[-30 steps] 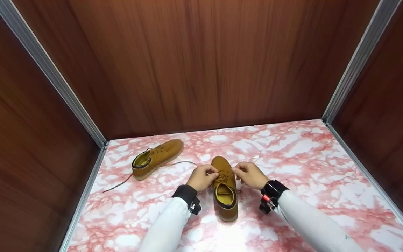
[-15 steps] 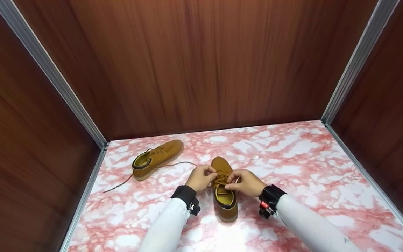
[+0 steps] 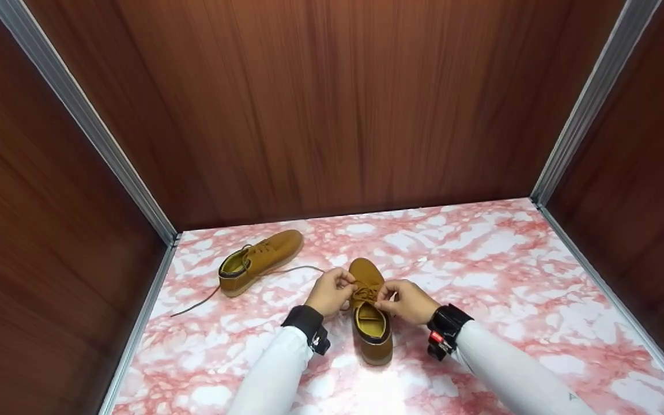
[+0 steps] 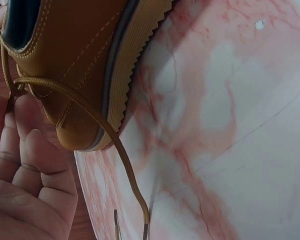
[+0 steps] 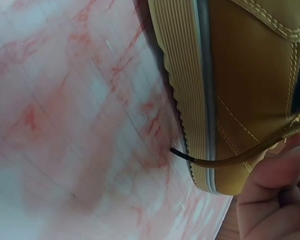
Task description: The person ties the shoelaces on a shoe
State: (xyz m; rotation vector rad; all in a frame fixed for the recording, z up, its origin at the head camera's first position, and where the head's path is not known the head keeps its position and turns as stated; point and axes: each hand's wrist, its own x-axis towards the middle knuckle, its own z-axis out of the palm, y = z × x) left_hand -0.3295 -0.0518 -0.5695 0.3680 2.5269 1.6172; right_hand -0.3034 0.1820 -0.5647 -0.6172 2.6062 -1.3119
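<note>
In the head view, two brown shoes are counted on one red-and-white tabletop (image 3: 482, 271). The nearer shoe (image 3: 372, 325), taken as the landmark, is set upright between two hands, its toe pointed away from the person. The far shoe (image 3: 263, 259) is placed beyond the nearer shoe's left side, well apart from it, and two loose strands (image 3: 199, 304) are seen stretched out beside it. At the front of the nearer shoe, its lace (image 3: 365, 293) is pinched from the left by the left hand (image 3: 332, 293) and from the right by the right hand (image 3: 408, 301), thumb and forefinger brought together in each. Two black wristbands (image 3: 304, 320) are worn, above two white sleeves (image 3: 522, 369). The nearer shoe is surrounded by three wood-grain panels (image 3: 286, 115), one behind and one on each side, with two grey metal posts (image 3: 87, 121) at the corners.

In the left wrist view, one strand of the lace is draped down the nearer shoe's side, the lace is gripped between fingertips, and two dark tips (image 4: 146, 232) are counted below the shoe.

In the right wrist view, one dark-tipped lace end (image 5: 210, 162) is hung across the nearer shoe's sole; the fingertips are partly cut off at the edge.
</note>
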